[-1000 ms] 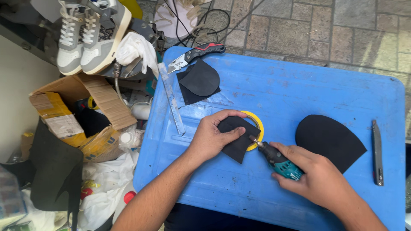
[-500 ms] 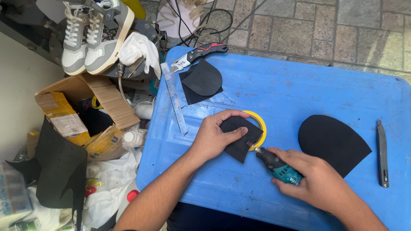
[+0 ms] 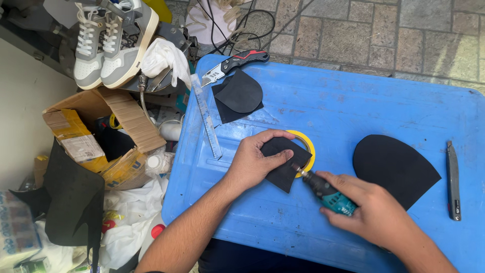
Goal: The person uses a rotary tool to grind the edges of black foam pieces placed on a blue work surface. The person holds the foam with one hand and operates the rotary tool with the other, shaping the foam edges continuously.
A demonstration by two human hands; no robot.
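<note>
Head view: the left hand (image 3: pixel 252 164) presses flat a small black piece (image 3: pixel 284 167), which lies on a yellow tape roll (image 3: pixel 309 147) near the middle of the blue lid (image 3: pixel 323 106). The right hand (image 3: pixel 376 212) is closed around a teal rotary tool (image 3: pixel 328 193), its tip at the piece's edge. The tip is close to the left fingers, so a slip could hurt them, I think. A large black sole piece (image 3: pixel 394 169) lies just beside the right hand; a ruler (image 3: pixel 206 116) lies along the left edge.

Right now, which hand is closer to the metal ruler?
Left. The left hand presses a black piece just right of the metal ruler; the right hand holds a rotary tool farther right.
</note>
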